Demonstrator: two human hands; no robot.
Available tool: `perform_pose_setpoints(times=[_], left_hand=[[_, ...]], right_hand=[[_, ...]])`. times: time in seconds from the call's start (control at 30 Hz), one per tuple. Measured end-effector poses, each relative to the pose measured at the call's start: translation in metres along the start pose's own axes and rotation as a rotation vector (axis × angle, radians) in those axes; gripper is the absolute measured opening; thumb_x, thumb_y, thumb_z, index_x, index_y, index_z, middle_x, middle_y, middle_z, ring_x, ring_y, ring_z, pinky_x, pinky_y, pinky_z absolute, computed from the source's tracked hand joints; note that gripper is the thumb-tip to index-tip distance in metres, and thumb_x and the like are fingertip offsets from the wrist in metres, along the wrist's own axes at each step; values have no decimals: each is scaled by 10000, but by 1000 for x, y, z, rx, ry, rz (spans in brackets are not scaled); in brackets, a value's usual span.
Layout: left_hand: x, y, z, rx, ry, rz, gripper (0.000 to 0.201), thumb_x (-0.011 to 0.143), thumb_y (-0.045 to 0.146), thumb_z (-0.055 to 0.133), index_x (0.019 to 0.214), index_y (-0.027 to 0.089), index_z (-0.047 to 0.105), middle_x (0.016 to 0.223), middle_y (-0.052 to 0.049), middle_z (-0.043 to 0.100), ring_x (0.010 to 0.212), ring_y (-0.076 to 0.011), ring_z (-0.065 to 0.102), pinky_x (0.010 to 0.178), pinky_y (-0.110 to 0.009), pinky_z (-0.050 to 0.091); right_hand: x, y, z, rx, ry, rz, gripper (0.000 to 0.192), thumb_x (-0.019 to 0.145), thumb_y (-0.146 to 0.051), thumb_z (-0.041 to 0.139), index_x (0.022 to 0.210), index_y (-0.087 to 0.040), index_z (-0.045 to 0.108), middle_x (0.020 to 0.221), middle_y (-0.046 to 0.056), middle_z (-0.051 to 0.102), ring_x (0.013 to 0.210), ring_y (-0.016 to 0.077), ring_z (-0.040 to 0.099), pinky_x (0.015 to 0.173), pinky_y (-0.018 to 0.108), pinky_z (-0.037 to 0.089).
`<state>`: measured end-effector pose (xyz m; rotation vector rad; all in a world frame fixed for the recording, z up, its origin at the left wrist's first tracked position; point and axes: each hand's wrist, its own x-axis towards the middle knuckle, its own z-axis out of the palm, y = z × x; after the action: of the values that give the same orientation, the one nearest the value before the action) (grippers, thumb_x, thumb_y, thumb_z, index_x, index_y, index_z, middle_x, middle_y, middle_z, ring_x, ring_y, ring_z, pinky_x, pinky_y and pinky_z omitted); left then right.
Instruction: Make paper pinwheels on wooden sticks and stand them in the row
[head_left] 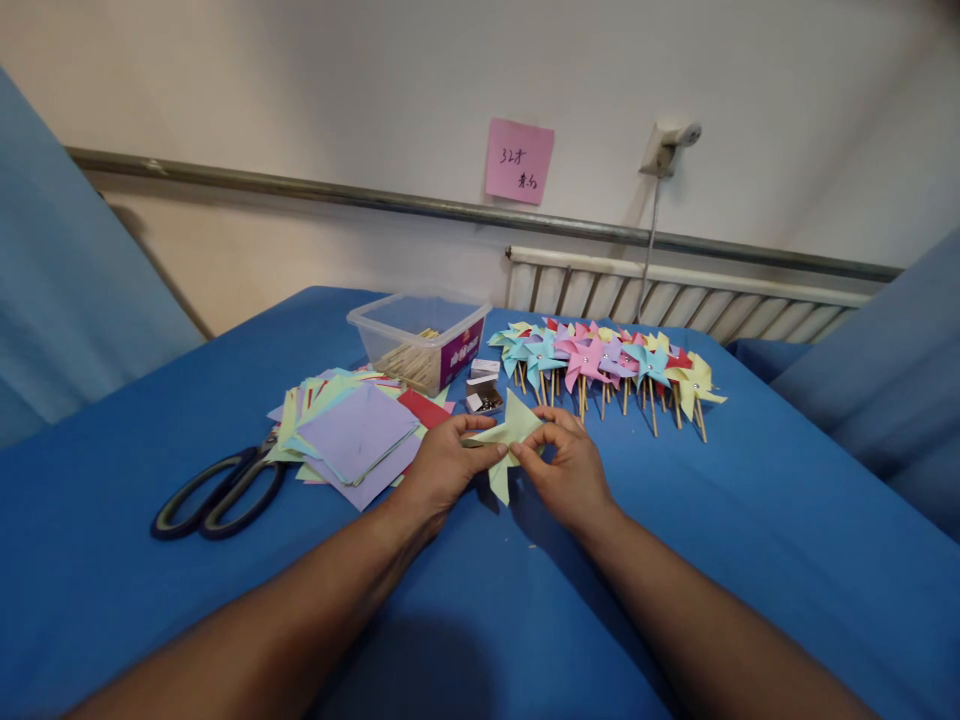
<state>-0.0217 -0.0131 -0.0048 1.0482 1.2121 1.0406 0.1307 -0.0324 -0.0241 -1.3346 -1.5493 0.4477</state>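
Note:
A pale yellow-green paper pinwheel shape [508, 436] is held between both hands over the blue table [750, 560]. My left hand [446, 465] pinches its left side with thumb and fingers. Fingertips of my right hand [571, 470] pinch its folded flaps near the centre. A stack of coloured paper squares [356, 432], lilac on top, lies just left of my left hand. Small open boxes of pins [484, 395] sit right behind the paper shape.
Black-handled scissors [221, 492] lie at the left. A clear plastic tub [420, 340] with wooden sticks stands behind the paper stack. A row of finished pinwheels on sticks [607, 365] lies at the back right. A pink note [519, 160] hangs on the wall.

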Motion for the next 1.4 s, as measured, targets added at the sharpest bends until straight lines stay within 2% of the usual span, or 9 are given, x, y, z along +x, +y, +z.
perform_pose_setpoints(times=[0.1,0.23,0.4,0.63,0.8,0.93,1.03,1.2,1.4], left_hand=[[0,1,0,6,-10,-1,507,521,210,834,975,119,627,741,-53,694,596,-156,619,585,-276,472],[-2,5,-2,39,-66,-35,449,543,180,788,956,118,623,724,-51,690,593,-161,618,576,-274,468],[-5,11,-6,162,-178,-74,398,549,131,739,935,121,641,697,-48,682,606,-172,616,572,-272,464],[-7,9,-8,253,-276,-73,355,544,108,726,890,149,656,686,-35,680,611,-179,616,534,-252,435],[-4,8,-5,159,-183,-9,378,558,151,763,919,145,651,631,-4,648,525,-143,579,499,-236,409],[-2,6,1,-108,-128,-100,452,591,219,799,1001,146,624,754,-32,683,647,-147,625,623,-254,462],[-3,3,5,-230,-164,-160,382,630,246,793,967,148,642,864,-46,687,734,-130,623,699,-247,462],[-7,-2,8,-322,-245,-186,287,672,272,768,914,158,663,844,-50,688,758,-151,626,761,-290,470],[-8,-3,11,-375,-257,-156,349,628,237,784,955,168,686,879,-67,717,798,-193,657,768,-316,483]], right_hand=[[0,0,0,44,-1,18,140,720,-259,678,605,-216,611,1055,69,636,1044,239,562,935,402,397],[4,3,-1,239,32,125,193,676,-283,716,824,-211,615,1057,65,647,1006,231,596,898,395,436],[7,4,-4,655,-277,374,410,621,-306,768,964,-195,575,806,6,689,698,172,640,641,297,496],[3,4,-6,628,-440,410,342,605,-280,785,891,-189,621,627,-54,640,493,102,536,480,214,406],[2,3,6,686,-232,492,359,577,-307,804,841,-189,591,595,-55,629,485,122,557,473,233,429],[3,-1,15,845,56,579,421,583,-340,806,887,-189,558,638,-37,658,507,140,596,515,267,477],[3,-4,19,915,167,611,462,573,-332,817,913,-184,543,659,-27,668,521,140,609,534,271,492],[0,-7,23,949,229,583,445,590,-318,812,912,-195,531,683,-32,667,551,137,621,563,269,506],[-5,-9,27,968,178,573,402,638,-319,794,928,-197,544,746,-12,687,608,151,645,598,288,520]])
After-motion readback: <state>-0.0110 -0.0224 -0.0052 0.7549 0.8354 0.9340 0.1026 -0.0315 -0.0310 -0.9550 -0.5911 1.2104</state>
